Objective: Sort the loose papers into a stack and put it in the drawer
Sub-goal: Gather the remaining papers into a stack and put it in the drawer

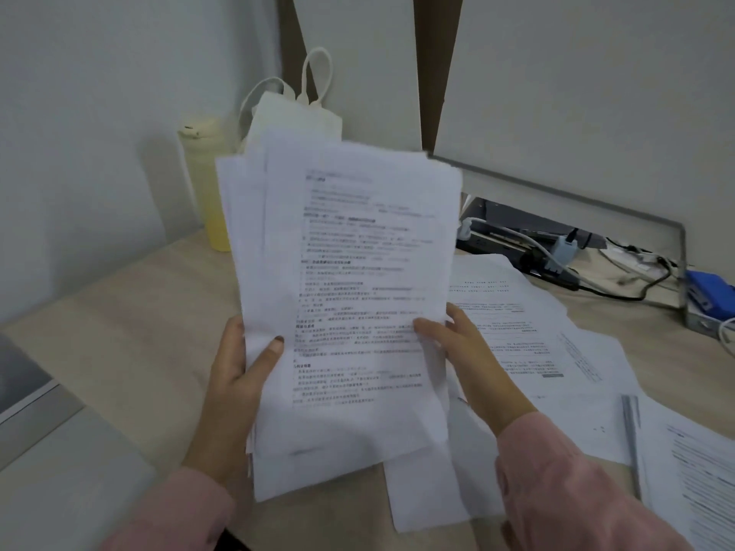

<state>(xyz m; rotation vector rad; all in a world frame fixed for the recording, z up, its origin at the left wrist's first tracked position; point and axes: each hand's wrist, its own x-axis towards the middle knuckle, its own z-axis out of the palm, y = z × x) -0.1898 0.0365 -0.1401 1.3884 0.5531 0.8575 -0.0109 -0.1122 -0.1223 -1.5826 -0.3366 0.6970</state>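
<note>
Head view: the only camera; every line below is read from it.
Stack (342, 292): lifted off the desk (139, 312) in front of the person, between both hands, with its lower edge close above the desk top.
Left hand (234, 375): clamped on the stack's left edge, thumb on the printed face, fingers behind.
Right hand (465, 359): pinches the right edge, thumb in front, fingers hidden behind the paper.
Sheets (537, 332): lying flat and overlapping on the desk to the right, not yet gathered.
Handling: probably light and floppy, and slick sheet on sheet. The edges are uneven, so the stack is likely to fan or slip if held by one side.
Hold: both long edges, low to mid-height, with support beneath when carrying.
Long axis: near upright, leaning slightly left; printed face toward the person, page top uppermost.
Drawer: cannot tell where it is.
</note>
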